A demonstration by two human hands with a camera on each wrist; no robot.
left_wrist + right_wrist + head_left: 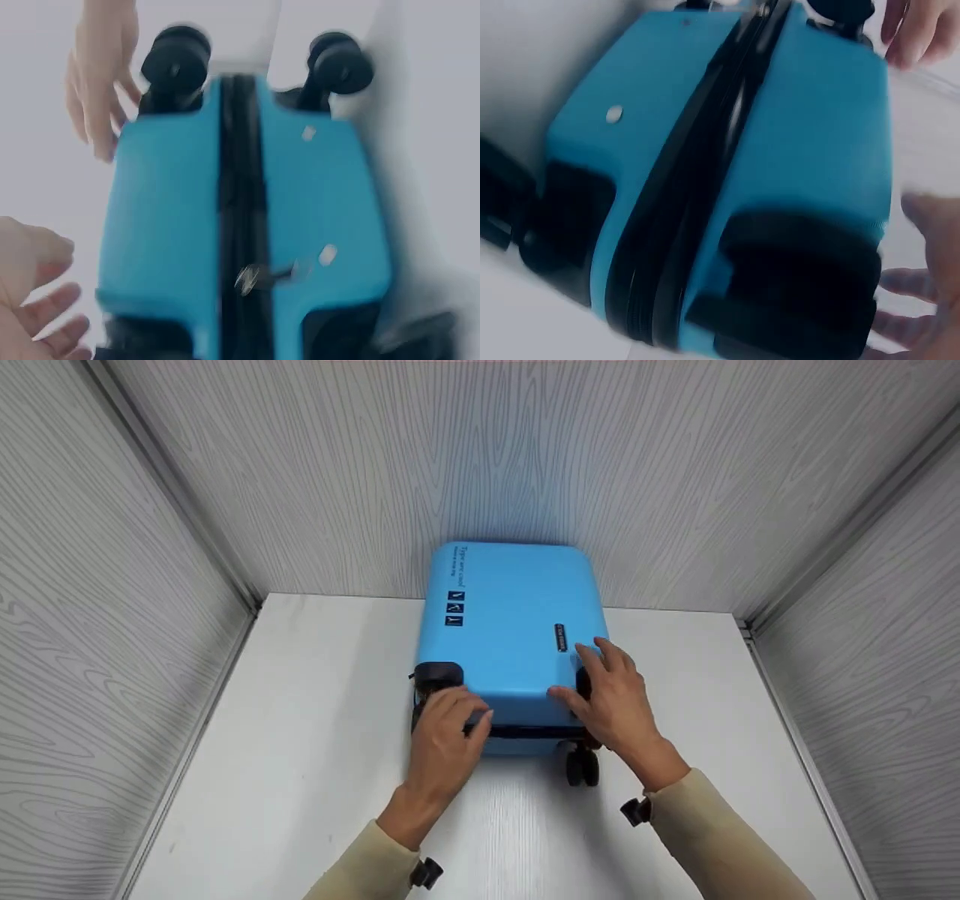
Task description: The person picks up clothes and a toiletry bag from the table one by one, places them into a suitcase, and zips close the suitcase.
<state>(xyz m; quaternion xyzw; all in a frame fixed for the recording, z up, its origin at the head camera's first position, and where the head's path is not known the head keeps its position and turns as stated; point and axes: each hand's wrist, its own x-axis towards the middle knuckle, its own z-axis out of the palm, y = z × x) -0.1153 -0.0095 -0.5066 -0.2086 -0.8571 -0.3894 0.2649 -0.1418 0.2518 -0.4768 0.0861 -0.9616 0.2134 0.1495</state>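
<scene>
A light blue hard-shell suitcase (514,600) lies flat, its wheeled end turned toward me. My left hand (444,741) is at the near left corner, beside a black wheel (439,673), its fingers loosely bent. At the opposite near corner, my right hand (619,701) has its fingers spread around the upper right wheel; whether they touch it is unclear. In the left wrist view, a dark zipper band (241,187) runs between the two blue shells, with the left hand (34,292) apart from them. Blur softens the black wheel (795,285) in the right wrist view, near the right hand (930,277).
The suitcase lies on a white tabletop (322,697), its far end close to a wood-grain back panel (337,480). Side panels (82,607) enclose the table at left and right. A lower wheel (582,765) sticks out toward me.
</scene>
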